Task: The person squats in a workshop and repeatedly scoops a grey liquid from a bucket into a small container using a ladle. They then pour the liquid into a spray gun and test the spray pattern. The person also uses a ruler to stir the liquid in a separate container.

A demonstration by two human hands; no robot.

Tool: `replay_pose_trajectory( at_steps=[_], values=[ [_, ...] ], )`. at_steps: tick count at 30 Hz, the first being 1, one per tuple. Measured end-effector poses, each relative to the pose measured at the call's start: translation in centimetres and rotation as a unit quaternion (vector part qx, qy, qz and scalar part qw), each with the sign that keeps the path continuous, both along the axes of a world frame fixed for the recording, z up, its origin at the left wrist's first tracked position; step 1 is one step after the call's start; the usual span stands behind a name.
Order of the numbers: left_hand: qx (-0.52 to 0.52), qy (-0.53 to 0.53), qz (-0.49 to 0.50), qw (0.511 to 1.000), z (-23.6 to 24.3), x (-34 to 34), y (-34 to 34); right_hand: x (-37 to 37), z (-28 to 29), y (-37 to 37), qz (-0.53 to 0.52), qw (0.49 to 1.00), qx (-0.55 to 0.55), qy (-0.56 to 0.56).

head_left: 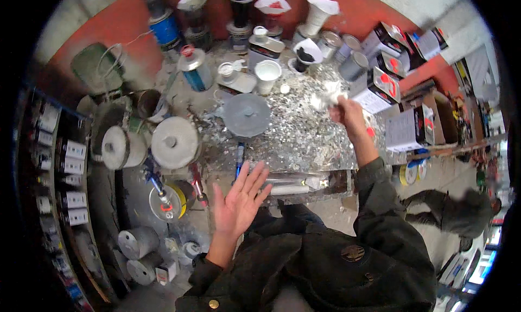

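My left hand (239, 201) is raised in front of the bench, palm up with its fingers spread, holding nothing. Out over the right part of the bench top, my right hand (348, 118) has its fingers closed on a crumpled white wipe (328, 95), blurred by motion; I cannot tell if it is cloth or paper. Beneath the wipe is the paint-spattered bench top (304, 133). A grey round lid (247, 115) lies left of centre, and below it a blue-handled spray gun (239, 159) hangs by the bench edge. A white cup (267, 76) stands farther back.
Paint strainers (320, 13) sit in cans along the red wall. White rectangular cans (374, 89) with red caps line the right side. Two lidded pots (175, 142) stand left. An open drawer (296, 184) holds silvery items. Another person (461, 214) is at far right.
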State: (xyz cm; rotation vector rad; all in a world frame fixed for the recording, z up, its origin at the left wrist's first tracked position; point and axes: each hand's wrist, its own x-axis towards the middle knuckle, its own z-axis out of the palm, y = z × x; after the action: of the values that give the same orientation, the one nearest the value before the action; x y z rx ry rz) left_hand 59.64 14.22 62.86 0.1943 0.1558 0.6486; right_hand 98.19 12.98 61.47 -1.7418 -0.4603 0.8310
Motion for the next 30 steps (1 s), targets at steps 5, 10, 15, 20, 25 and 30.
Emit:
replay_pose_trajectory(
  at_steps=[5, 10, 15, 20, 25, 30],
  values=[
    [0.074, 0.083, -0.046, 0.993, -1.8, 3.1, -0.1, 0.9, -4.8, -6.5, -0.080, 0.989, -0.018, 0.120],
    [0.760, 0.515, -0.010, 0.397, -3.8, 6.2, -1.0, -0.3, -4.9, -9.3, -0.100, 0.968, 0.040, 0.226],
    [0.813, 0.506, -0.047, 0.284, -3.4, 9.4, -3.2, 1.1, -6.7, -12.4, -0.124, 0.965, 0.006, 0.229],
    [0.813, 0.512, -0.067, 0.269, -5.3, 11.1, -5.7, 1.8, -6.4, -11.5, -0.051, 0.966, 0.061, 0.248],
    [0.754, 0.510, -0.053, 0.410, -8.0, 12.3, -8.8, 4.2, -4.4, -16.0, -0.014, 0.932, 0.161, 0.326],
    [0.684, 0.533, -0.055, 0.496, -10.2, 13.7, -13.9, 6.8, -6.3, -29.3, -0.024, 0.845, 0.314, 0.431]
  ],
)
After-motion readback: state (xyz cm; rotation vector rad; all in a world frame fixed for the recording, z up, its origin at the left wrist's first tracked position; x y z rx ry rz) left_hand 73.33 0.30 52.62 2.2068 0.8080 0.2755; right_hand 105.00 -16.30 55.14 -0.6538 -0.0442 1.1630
